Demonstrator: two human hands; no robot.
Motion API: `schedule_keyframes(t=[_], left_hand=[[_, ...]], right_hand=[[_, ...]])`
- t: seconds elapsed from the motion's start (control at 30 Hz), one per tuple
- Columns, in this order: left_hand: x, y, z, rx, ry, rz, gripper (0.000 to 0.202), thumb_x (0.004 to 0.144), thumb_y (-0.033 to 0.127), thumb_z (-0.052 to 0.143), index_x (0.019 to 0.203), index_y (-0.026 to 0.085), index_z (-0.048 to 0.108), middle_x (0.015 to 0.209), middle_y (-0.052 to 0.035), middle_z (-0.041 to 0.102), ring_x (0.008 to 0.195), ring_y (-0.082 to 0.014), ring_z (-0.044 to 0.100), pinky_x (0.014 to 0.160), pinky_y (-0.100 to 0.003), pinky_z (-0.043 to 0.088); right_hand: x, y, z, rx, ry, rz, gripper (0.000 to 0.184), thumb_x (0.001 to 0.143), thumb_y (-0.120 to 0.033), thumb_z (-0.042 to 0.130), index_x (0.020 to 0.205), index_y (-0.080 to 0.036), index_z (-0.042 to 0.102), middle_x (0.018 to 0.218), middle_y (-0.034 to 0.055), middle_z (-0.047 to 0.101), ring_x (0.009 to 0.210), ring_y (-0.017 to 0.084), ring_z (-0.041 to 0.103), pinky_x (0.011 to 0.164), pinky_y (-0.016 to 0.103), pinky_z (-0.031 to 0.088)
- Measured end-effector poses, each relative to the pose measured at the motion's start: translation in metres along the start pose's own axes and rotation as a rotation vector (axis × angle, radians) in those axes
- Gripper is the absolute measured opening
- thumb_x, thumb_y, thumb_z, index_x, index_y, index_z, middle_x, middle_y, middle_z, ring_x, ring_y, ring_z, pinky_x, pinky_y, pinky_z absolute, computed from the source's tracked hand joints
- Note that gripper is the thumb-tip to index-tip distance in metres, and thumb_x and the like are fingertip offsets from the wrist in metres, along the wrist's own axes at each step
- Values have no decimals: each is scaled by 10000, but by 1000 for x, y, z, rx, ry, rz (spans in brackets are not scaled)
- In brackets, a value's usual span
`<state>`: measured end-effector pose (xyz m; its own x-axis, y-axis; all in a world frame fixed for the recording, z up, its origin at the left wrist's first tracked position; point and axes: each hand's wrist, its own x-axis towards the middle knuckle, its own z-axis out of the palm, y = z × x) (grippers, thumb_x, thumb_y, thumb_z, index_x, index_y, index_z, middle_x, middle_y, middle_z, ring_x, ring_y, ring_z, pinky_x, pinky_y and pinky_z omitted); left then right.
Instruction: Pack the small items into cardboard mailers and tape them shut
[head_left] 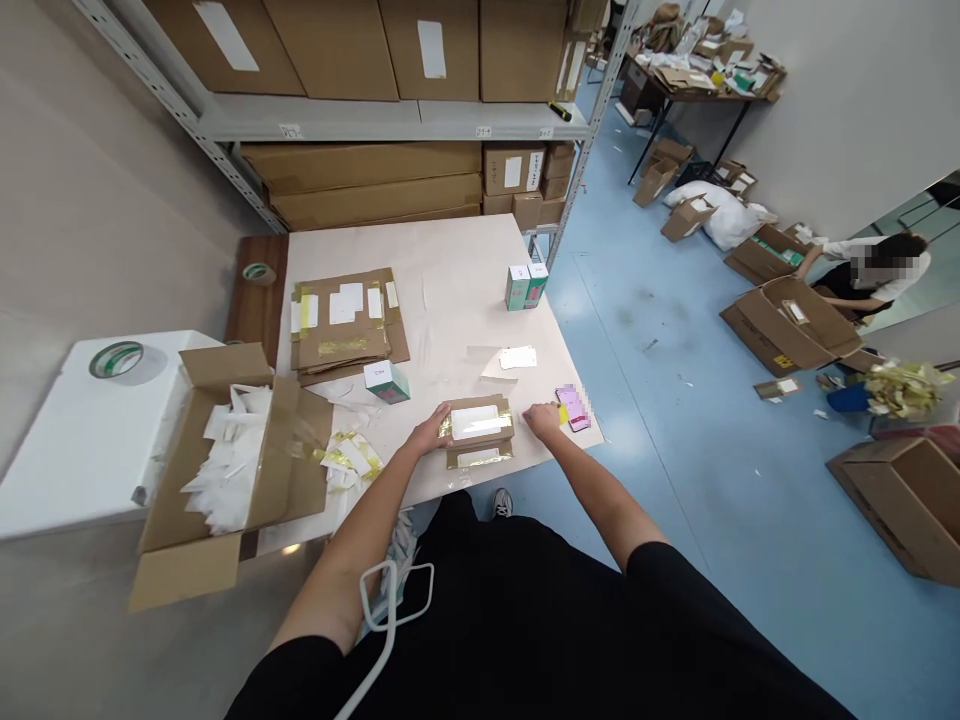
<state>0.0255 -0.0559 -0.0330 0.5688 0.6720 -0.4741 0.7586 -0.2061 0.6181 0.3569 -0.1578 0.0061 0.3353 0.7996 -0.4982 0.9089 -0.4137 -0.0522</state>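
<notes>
A small taped cardboard box [480, 425] with white labels lies near the table's front edge. My left hand [431, 430] grips its left end, fingers against the top and side. To the right of the box, my right hand [541, 420] is closed low over the table, apart from the box. A small yellow piece [563, 414] shows beside its fingers; whether it is held is hidden. Just beyond lies a phone [574, 408] with a lit pink screen. A white label sheet [518, 357] rests behind the box. A green-and-white carton [387, 382] stands left of it.
Two more cartons [526, 287] stand at the table's right edge. Flattened cardboard [349, 320] is stacked at left, beside an open box [274, 450] of white scraps. Tape rolls [116, 360] lie farther left. Shelving [405, 120] stands behind. Another person [874, 270] crouches by boxes at right.
</notes>
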Motion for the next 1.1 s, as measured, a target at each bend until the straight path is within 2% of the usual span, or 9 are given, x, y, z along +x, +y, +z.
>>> schedule_keyframes(t=[0.2,0.4,0.53,0.63,0.7,0.83,0.93,1.03,1.1], left_hand=[[0,1,-2,25,-5,-12,1162,673,339,822,1678,293,242,1756,-31,154,1591,-301,262,1224,-337,353],[1,3,-2,55,-10,-28,1140,690,345,808,1678,288,242,1758,-32,142,1579,-312,290,1198,-331,390],[1,1,-2,65,-17,-39,1135,705,373,808,1681,283,235,1758,-43,146,1574,-328,301,1197,-342,392],[1,1,-1,77,-10,-42,1134,707,373,814,1680,273,239,1758,-48,156,1576,-330,294,1210,-346,376],[1,2,-2,79,-19,-41,1140,703,352,812,1681,266,233,1759,-48,147,1583,-321,279,1218,-344,364],[0,6,-3,72,-26,-45,1151,687,328,809,1682,293,231,1758,-22,135,1588,-308,270,1226,-346,355],[-1,7,-3,74,-23,-59,1150,685,297,797,1684,294,228,1759,-18,110,1586,-307,275,1222,-345,360],[-2,6,-1,72,-13,-55,1136,695,303,788,1685,294,231,1758,-13,124,1581,-311,288,1213,-337,374],[-2,6,0,68,5,-44,1127,697,332,796,1681,300,248,1757,-10,151,1578,-316,294,1202,-327,390]], right_hand=[[-13,20,43,212,121,263,452,1063,-502,443,1220,-156,687,1147,189,750,1107,275,692,948,337,428],[-15,16,73,356,165,312,405,1050,-291,387,1300,-64,611,1346,262,647,1286,330,585,1075,409,371],[-12,13,77,378,30,290,403,1038,-290,437,1343,-79,596,1419,246,609,1368,323,529,1076,386,389],[-9,12,69,386,-93,285,387,996,-287,543,1321,-94,624,1368,227,648,1299,311,594,1007,351,446],[-9,11,60,398,-95,299,359,1006,-280,523,1294,-106,649,1302,218,684,1225,306,644,974,352,468],[-16,-2,43,475,140,167,431,1074,-298,348,1369,-152,626,1365,185,662,1280,289,610,1055,372,447],[-26,-24,40,510,301,-27,510,1084,-307,278,1486,-141,545,1554,156,534,1467,265,440,1196,380,343],[-33,-47,46,520,267,-134,582,1077,-351,320,1584,-81,412,1653,163,410,1548,268,324,1246,389,285],[-34,-59,51,536,148,-130,658,1069,-392,354,1626,-45,310,1665,194,377,1529,290,367,1215,384,339]])
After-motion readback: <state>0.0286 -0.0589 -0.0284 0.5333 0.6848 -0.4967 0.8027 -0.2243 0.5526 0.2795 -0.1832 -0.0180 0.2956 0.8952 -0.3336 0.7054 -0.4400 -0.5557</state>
